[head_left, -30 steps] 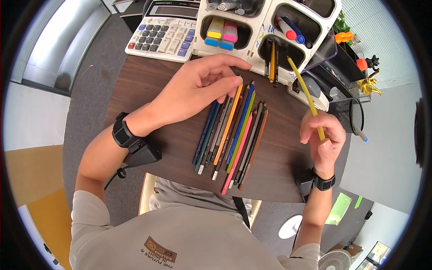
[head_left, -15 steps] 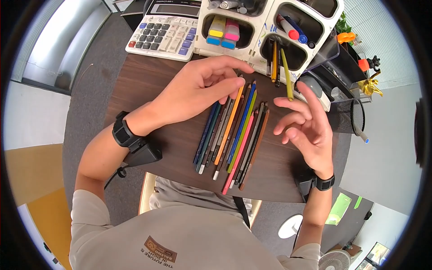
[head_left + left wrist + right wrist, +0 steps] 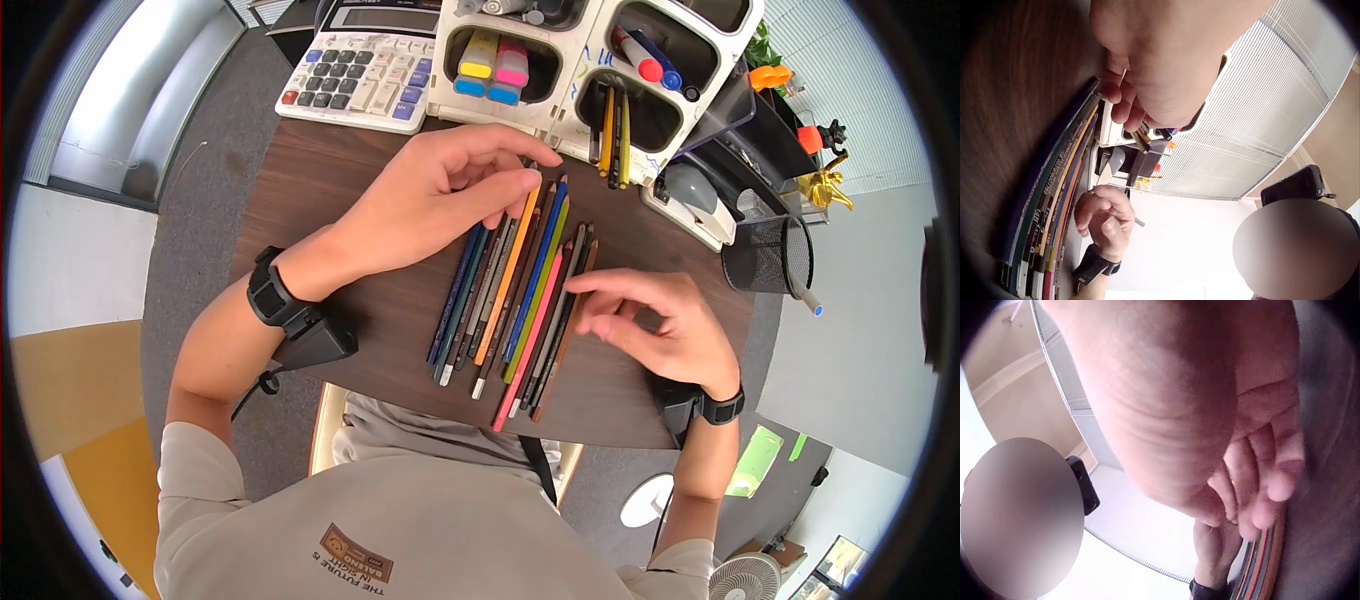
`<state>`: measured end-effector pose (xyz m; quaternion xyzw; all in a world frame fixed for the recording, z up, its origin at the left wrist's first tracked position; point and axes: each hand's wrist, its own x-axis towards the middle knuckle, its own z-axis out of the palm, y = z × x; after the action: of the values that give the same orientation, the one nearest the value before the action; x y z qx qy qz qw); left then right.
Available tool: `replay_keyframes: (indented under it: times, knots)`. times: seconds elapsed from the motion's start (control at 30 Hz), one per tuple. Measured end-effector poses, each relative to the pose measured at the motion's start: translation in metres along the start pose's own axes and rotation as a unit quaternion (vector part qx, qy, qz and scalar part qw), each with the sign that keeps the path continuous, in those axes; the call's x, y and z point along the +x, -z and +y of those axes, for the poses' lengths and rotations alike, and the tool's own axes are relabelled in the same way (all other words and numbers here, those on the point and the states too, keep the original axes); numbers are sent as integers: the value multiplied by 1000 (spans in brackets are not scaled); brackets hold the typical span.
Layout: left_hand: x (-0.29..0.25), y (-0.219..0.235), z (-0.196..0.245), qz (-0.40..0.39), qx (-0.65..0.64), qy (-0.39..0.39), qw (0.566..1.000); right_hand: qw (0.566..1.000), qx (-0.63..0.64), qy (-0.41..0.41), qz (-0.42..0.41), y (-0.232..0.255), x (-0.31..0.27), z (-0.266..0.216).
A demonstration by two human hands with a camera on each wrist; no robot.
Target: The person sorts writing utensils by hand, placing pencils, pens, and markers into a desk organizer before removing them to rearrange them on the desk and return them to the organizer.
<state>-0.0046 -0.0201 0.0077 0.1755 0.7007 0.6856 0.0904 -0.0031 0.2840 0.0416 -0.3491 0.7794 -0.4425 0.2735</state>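
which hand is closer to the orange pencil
Left hand, its thumb by the upper end of the orange pencil; the right hand is by the brown pencil.

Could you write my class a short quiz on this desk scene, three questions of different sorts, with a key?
1. Which colour is the rightmost pencil of the row on the desk?
A) Pink
B) Brown
C) Orange

2. True or false: the calculator is to the left of the organizer.

3. Fill in the blank: the yellow highlighter stored beside the pink one has a ____ end.

Key: 1. B; 2. True; 3. blue
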Motion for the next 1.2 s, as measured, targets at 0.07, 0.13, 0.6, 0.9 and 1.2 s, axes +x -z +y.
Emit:
replay_keyframes:
  times: [0.07, 0.13, 0.6, 0.9, 1.2]
  knots:
    - [0, 0, 0, 1, 1, -1, 1000, 994, 48, -77, -59, -3, 0, -2]
    - [0, 0, 0, 3, 3, -1, 1000, 981, 58, -154, -103, -1, 1, -11]
    - [0, 1, 3, 3, 6, 18, 1000, 979, -183, 8, 85, -5, 0, 2]
    - [0, 3, -2, 28, 36, 18, 999, 961, -173, -2, 214, -2, -2, 12]
    - [4, 8, -19, 73, 137, -52, 987, 948, -216, -102, 212, 7, -11, 11]
